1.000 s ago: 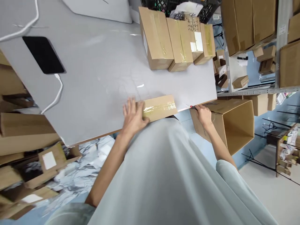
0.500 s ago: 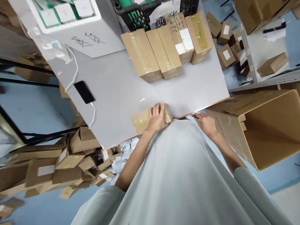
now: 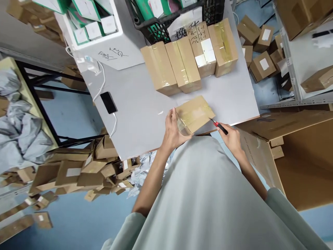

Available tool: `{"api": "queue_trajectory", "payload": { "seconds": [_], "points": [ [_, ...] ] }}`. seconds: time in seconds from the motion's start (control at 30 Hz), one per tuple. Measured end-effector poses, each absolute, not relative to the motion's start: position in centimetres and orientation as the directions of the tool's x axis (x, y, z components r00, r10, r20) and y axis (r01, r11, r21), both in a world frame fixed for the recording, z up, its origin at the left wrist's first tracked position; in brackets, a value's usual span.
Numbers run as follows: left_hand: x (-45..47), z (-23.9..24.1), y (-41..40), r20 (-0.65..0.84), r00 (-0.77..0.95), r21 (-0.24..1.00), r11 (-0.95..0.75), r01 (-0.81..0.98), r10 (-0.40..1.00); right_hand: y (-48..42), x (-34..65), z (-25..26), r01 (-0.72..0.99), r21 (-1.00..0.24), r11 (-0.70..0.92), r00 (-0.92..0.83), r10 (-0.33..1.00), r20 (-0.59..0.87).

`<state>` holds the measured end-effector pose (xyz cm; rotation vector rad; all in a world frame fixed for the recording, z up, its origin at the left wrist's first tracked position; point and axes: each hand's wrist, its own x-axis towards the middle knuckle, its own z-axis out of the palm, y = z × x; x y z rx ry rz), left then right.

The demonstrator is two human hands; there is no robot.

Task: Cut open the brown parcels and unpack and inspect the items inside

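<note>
A small cardboard box (image 3: 195, 113), sealed with clear tape, sits near the front edge of the grey-white table (image 3: 137, 121). My left hand (image 3: 173, 130) grips its left end, fingers on the far side and thumb along the near edge. In my right hand (image 3: 230, 138) is a slim craft knife (image 3: 220, 127) with a black handle and a red collar. Its thin tip points left and meets, or nearly meets, the box's right edge; which of the two I cannot tell.
Behind stand several taped boxes (image 3: 161, 69), a white foam bin (image 3: 125, 52) and a black crate (image 3: 166, 26). A phone (image 3: 108, 102) lies charging at left. A large open carton (image 3: 307, 152) is at right. Opened boxes (image 3: 70, 173) heap on the floor at left.
The small box has been turned and shifted right, its taped face now up. My right hand has brought the knife up to its right edge. The view has swung left.
</note>
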<state>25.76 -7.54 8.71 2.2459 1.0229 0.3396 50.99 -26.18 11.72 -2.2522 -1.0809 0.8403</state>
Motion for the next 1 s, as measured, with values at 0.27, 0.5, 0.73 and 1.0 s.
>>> {"api": "queue_trajectory", "payload": {
  "seconds": [0.27, 0.5, 0.73, 1.0],
  "points": [
    [27.2, 4.1, -11.1, -0.125, 0.582, 0.794, -0.271, 0.545, 0.804, -25.3, 51.8, 11.2, 0.429, -0.785, -0.448, 0.452, 0.858, -0.243],
    [27.6, 4.7, -9.0, -0.238, 0.333, 0.909, 0.089, 0.407, 0.913, -23.9, 50.5, 12.1, 0.583, -0.691, -0.427, 0.345, 0.9, -0.266],
    [28.0, 4.6, -5.5, -0.348, 0.268, 0.905, 0.248, 0.344, 0.898, -21.5, 47.6, 15.8, 0.761, -0.454, -0.462, 0.254, 0.858, -0.447],
    [27.2, 4.4, -5.3, -0.326, 0.314, 0.931, 0.246, 0.268, 0.892, -20.0, 44.4, 17.2, 0.846, -0.358, -0.394, 0.189, 0.852, -0.489]
  ]
}}
